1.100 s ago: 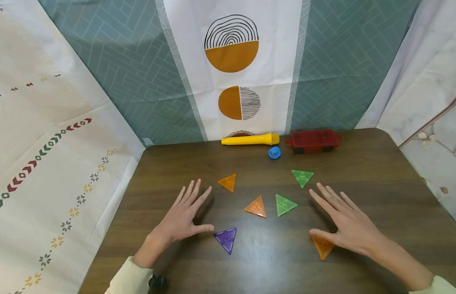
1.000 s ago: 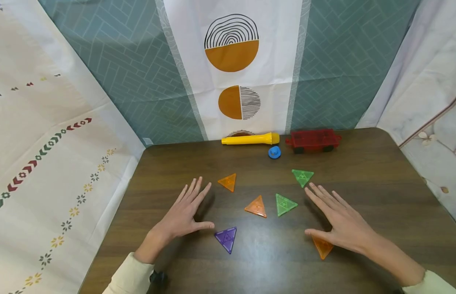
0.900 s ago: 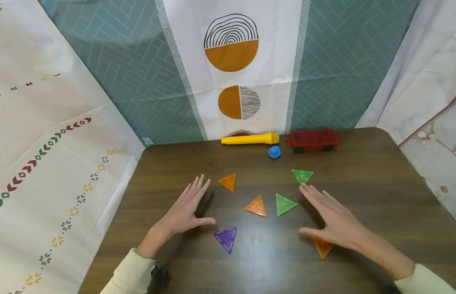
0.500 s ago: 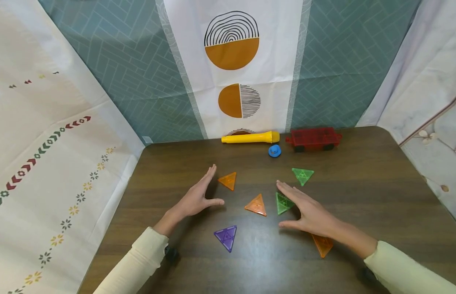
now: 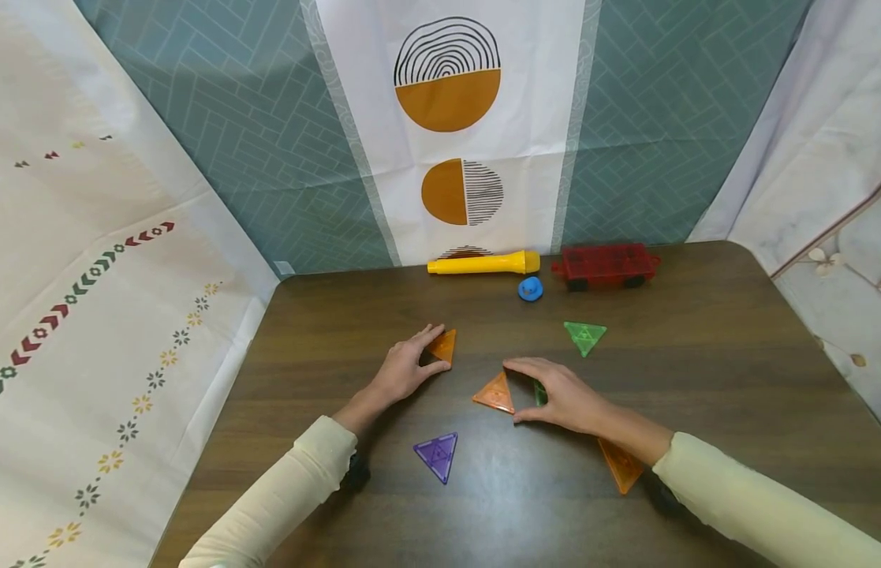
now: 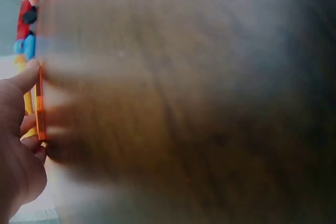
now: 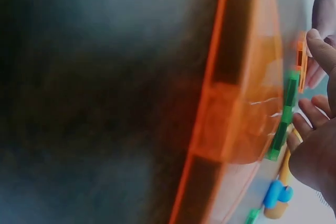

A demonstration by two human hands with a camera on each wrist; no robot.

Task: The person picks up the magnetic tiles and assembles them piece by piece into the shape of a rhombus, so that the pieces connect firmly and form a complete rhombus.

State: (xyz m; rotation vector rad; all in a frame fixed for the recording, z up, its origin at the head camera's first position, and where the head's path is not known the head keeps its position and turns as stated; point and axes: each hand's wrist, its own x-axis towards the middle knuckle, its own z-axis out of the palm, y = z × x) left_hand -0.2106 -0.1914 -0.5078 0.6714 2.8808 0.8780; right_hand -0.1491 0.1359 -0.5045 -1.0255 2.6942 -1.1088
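Observation:
My left hand (image 5: 405, 371) holds an orange triangle tile (image 5: 445, 345) at the table's left, thumb and fingertips at opposite sides of it; in the left wrist view the tile (image 6: 40, 111) shows edge-on between them. My right hand (image 5: 564, 394) arches over a green triangle tile (image 5: 540, 392), mostly hidden beneath the palm. Its thumb and index fingertip reach the right-hand corners of a middle orange triangle tile (image 5: 495, 394), with the fingers loosely curved. Another orange triangle tile (image 5: 621, 467) lies under the right wrist and looms large in the right wrist view.
A purple triangle tile (image 5: 438, 456) lies in front of the hands, and a second green triangle tile (image 5: 585, 337) lies behind the right hand. Along the back edge are a yellow toy microphone-like stick (image 5: 483, 263), a small blue hat (image 5: 530, 289) and a red toy wagon (image 5: 606, 265).
Both hands have moved inward from the sides, and their spread fingers have drawn in. The left has taken hold of the left orange tile; the right has come to the middle orange tile.

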